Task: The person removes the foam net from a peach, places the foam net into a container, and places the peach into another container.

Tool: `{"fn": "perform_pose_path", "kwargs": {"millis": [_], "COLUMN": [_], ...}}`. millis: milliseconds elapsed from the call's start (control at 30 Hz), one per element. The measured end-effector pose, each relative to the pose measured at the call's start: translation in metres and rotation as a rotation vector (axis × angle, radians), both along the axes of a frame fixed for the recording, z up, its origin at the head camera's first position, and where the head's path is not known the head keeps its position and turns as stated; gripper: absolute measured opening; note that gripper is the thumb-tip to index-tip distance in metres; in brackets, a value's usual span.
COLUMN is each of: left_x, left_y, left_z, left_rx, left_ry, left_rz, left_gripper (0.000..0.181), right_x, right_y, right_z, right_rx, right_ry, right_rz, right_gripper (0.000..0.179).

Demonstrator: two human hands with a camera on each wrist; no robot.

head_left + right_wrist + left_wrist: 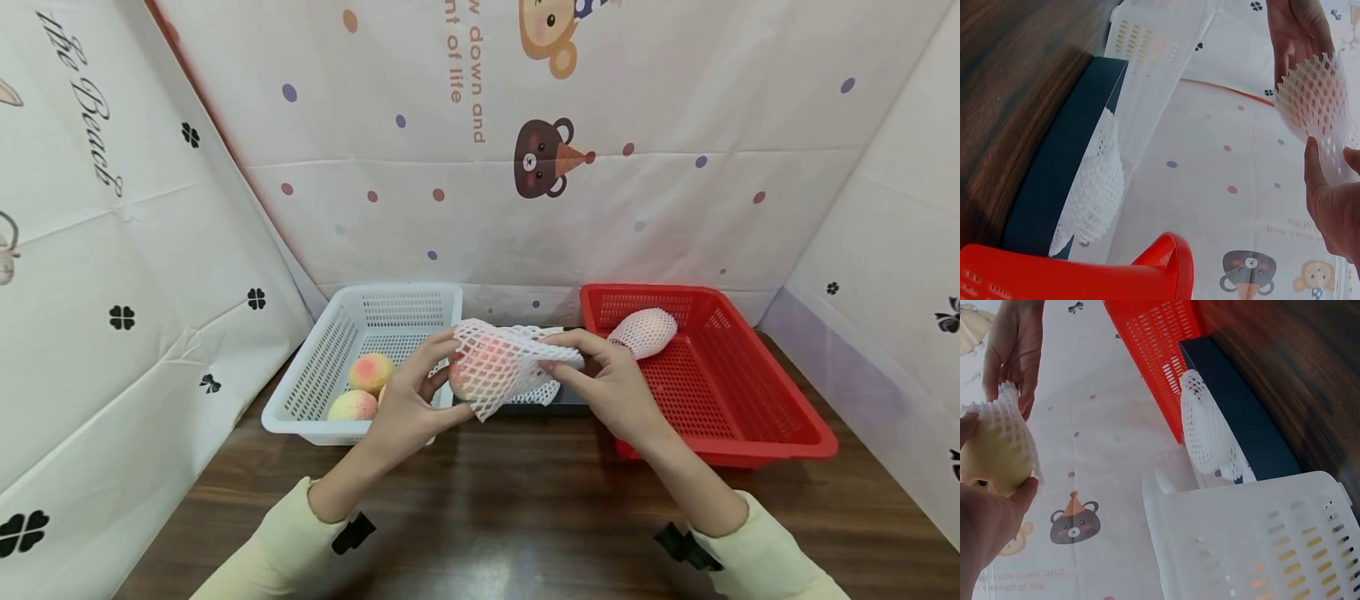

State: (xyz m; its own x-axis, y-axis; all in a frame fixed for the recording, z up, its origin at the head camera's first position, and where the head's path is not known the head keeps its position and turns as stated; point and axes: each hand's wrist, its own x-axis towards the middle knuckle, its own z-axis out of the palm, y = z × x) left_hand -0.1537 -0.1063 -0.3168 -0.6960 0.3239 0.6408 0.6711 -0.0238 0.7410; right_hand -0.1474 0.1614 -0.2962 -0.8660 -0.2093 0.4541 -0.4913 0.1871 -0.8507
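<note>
Between my hands, in the head view, is a peach (458,382) most of the way inside a white foam net sleeve (495,362). My left hand (408,408) grips the peach from the left, fingers above and thumb below. Its bare yellow stem end (991,462) faces that palm in the left wrist view. My right hand (618,387) pinches the narrow free end of the sleeve between thumb and fingers. That end lies stretched to the right, past the fruit.
A white basket (322,429) with several peaches (371,372) stands left. At right, a red basket (795,437) holds a net-wrapped fruit (647,333). Between them, a dark box (1066,156) contains more foam nets (1100,187). Printed cloth (450,225) rises behind the wooden table (480,508).
</note>
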Motion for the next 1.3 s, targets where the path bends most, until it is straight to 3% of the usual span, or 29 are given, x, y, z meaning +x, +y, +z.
{"fn": "perform_pose_path", "kwargs": {"millis": [133,300,600,767,1033,1300], "left_x": [0.0,-0.004,-0.006,-0.007,-0.007,-0.01], "left_y": [-0.003,-0.009,-0.028,-0.036,-0.042,-0.049], "left_z": [0.002,0.002,-0.001,-0.001,0.001,0.005], "left_rx": [-0.02,0.0,-0.007,-0.017,-0.07,-0.108], "left_ry": [-0.01,0.03,0.04,0.043,0.045,0.025], "left_rz": [0.02,0.011,0.067,0.109,0.176,0.23], "left_gripper": [0.074,0.078,0.081,0.083,0.08,0.079], "right_x": [0.0,0.0,-0.005,-0.006,-0.009,-0.01], "right_y": [0.006,0.012,0.023,0.028,0.028,0.026], "right_z": [0.001,0.0,-0.008,-0.01,-0.014,-0.017], "right_rx": [0.021,0.066,0.136,0.123,0.167,0.209], "right_ry": [-0.016,-0.011,0.022,0.014,0.113,0.117], "right_rz": [-0.057,-0.129,-0.23,-0.21,-0.146,-0.165], "right_gripper": [0.028,0.03,0.032,0.036,0.039,0.039]}}
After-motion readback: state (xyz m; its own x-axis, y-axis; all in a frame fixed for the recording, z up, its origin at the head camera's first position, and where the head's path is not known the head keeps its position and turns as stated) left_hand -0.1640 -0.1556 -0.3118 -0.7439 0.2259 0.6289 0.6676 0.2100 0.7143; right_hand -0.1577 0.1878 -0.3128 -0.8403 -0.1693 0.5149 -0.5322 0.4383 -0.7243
